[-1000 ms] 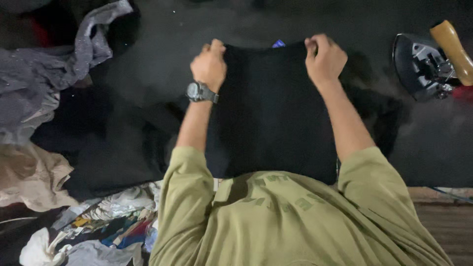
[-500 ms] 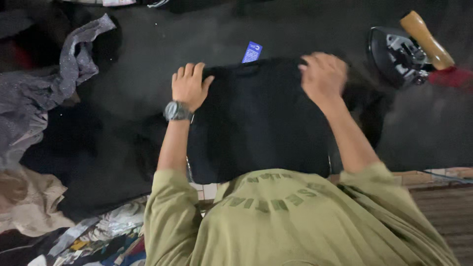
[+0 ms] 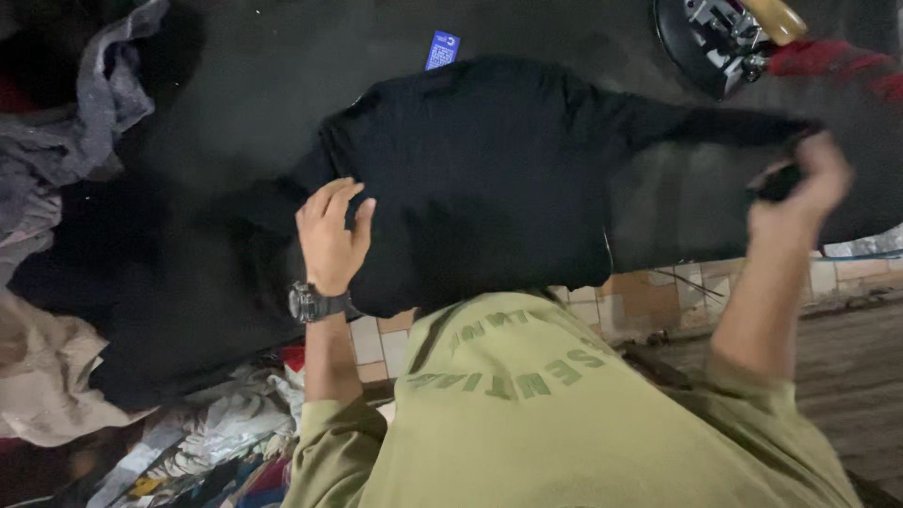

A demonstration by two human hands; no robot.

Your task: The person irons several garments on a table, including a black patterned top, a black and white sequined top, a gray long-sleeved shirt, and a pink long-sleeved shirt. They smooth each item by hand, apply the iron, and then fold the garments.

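My left hand (image 3: 331, 237) rests flat, fingers spread, on the black garment (image 3: 480, 169) over the dark table (image 3: 282, 66); my right hand (image 3: 800, 188) pinches its sleeve end, pulled outward.

the right hand (image 3: 800, 183) is motion-blurred, and the iron (image 3: 729, 38) is cut off by the top edge.

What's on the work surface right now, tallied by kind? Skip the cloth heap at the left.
Black garment, left hand flat on it, right hand pinching its sleeve end: 1
Blue tag: 1
Iron: 1
Red cloth beside the iron: 1
Total: 4
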